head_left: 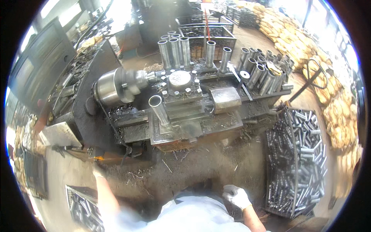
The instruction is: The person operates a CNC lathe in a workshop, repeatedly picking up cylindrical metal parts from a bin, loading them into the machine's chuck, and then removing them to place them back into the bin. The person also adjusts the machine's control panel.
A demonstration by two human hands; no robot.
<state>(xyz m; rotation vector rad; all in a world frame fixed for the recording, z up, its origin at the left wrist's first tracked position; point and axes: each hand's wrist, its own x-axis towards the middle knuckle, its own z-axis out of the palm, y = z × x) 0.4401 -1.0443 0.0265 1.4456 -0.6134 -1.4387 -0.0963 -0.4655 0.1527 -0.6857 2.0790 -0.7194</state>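
Observation:
My left arm stretches toward the lathe's lower left front. My left hand [99,171], in a light glove, is near a small yellow-orange part [99,158] there; its fingers are blurred and I cannot tell if it touches anything. Beside my body, my right hand [237,196] is held in a white glove with its fingers curled in, and no object shows in it. Ahead of me, the lathe's chuck [109,88] looks smeared at its jaw side. Right of the chuck sits the square tool post [180,78] with several bolts. One metal tube [159,110] stands upright on the carriage [193,129].
Several tubes [174,50] stand behind the tool post, and more [262,69] cluster at the lathe's right end beside a caliper [240,82]. Bins of metal pieces stand right [295,162] and lower left [83,207]. Stacked sacks [286,34] line the right side. Metal shavings [167,165] litter the floor.

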